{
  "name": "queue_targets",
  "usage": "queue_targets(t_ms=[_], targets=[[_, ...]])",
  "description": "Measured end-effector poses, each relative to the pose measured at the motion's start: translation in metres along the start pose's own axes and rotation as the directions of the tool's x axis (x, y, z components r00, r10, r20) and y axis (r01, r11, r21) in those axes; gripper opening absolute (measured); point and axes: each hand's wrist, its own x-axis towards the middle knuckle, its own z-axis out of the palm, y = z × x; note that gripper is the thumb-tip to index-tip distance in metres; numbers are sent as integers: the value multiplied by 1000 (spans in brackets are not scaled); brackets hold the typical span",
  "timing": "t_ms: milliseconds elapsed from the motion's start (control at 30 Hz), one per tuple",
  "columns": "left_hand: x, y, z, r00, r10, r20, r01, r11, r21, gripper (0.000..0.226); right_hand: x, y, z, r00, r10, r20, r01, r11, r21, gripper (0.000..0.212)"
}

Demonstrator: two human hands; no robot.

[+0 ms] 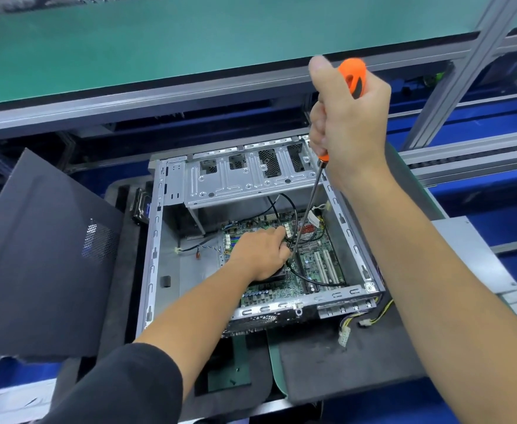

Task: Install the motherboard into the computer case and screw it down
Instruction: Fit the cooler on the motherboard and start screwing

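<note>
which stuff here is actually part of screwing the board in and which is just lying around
In the job:
motherboard
computer case
screwdriver, held by the right hand
left hand, on the board by the screwdriver tip

Lying about:
dark side panel
loose power cable
black foam mat

Screwdriver over cased motherboard

Your right hand is raised high, with the fingers curling in a fist around the orange handle and the thumb pointing up along it. Your right forearm is stretching bare from the lower right corner. Your left hand is reaching low and forward, knuckles up, fingers bending down at their tips. Your left arm is wearing a dark sleeve pushed up to the elbow.
</note>
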Motion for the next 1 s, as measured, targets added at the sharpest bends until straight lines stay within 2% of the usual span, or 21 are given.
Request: queue_targets(t_ms=[733, 800, 867, 933, 1000], targets=[[1, 0, 2, 1000, -8, -1, 8, 1000, 18, 14, -1, 8, -4, 1000, 14, 23, -14, 1000, -3, 50], [1, 0, 2, 1000, -3, -7, 3, 1000, 20, 15, -3, 9, -4, 996, 18, 84, -19, 1000, 5, 50], [1, 0, 2, 1000, -4, -13, 5, 1000, 20, 16, -3, 12, -4, 970, 35, 240, -48, 998, 49, 47], [1, 0, 3, 1000, -4, -15, 4, 1000, 19, 18, -1, 13, -4, 891, 78, 447, -145, 983, 117, 40], [1, 0, 3, 1000, -8, -13, 8, 1000, 18, 15, 6, 14, -5, 768, 115, 630, -277, 947, 164, 46]])
